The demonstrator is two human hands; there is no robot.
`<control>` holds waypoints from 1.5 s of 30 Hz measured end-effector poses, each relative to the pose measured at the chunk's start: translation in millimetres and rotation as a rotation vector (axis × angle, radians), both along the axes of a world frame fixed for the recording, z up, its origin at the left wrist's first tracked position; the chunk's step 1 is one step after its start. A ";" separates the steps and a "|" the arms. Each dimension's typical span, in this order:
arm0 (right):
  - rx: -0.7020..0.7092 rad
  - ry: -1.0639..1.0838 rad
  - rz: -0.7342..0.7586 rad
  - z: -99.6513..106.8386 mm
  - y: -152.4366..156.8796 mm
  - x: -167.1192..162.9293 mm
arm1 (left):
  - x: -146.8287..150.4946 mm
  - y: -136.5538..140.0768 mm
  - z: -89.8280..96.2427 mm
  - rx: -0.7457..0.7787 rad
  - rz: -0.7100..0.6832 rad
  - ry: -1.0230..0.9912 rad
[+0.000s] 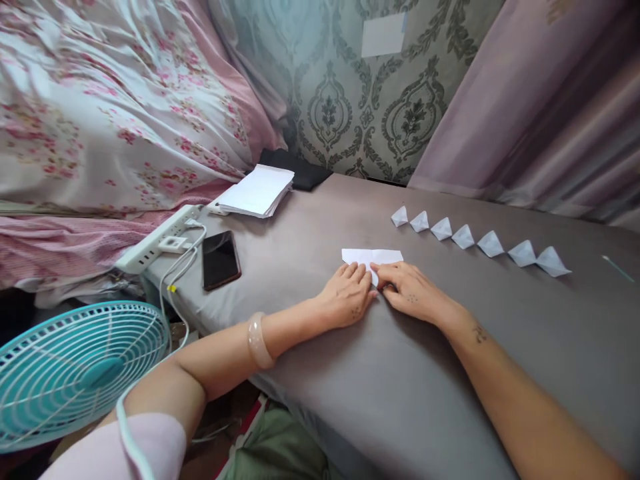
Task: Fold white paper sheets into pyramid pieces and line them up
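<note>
A partly folded white sheet of paper (373, 255) lies on the grey cloth, its wide straight edge away from me and a narrower part coming down between my hands. My left hand (347, 293) presses on its left side, fingers together and slightly bent, thumb at the lower tip. On the right side, my right hand (413, 290) has its thumb and index finger closed at the paper's edge. Both hands cover much of the lower part, so the folds there are hidden. To the right stands a slanting row of several small folded paper boats (463, 237).
A stack of white paper (257, 191) lies at the back left beside a black flat item (305, 172). Nearer are a phone (221, 260) and a power strip (159, 239) with cables. A turquoise fan (83, 373) stands left of the table edge. A thin stick (619, 268) lies far right.
</note>
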State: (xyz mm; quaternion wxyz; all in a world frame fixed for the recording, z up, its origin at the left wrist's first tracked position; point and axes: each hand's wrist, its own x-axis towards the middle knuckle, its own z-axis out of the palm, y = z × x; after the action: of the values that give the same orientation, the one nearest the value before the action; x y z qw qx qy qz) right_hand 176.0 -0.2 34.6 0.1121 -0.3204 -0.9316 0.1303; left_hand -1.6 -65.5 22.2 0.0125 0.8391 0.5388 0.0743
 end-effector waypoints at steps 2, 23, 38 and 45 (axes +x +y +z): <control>0.012 0.004 0.011 -2.1 0.6 -0.5 | 2.0 -5.0 -6.9 -0.017 0.033 0.007; 0.183 -0.157 -0.161 -2.0 -34.9 -25.8 | -36.1 30.9 4.5 -0.071 -0.069 -0.036; -0.260 0.213 -0.255 -7.0 3.2 5.1 | -10.8 49.1 -16.3 -0.001 -0.107 -0.321; -0.167 0.244 -0.356 -12.3 25.0 3.5 | -12.4 45.5 -16.0 -0.001 -0.135 -0.304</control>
State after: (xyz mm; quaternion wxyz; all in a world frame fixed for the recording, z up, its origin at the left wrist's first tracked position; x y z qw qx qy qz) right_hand 179.5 24.8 22.3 0.2182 -0.4697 -0.8259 0.2229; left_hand -14.0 -20.0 6.1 0.0991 0.8524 0.4731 0.1992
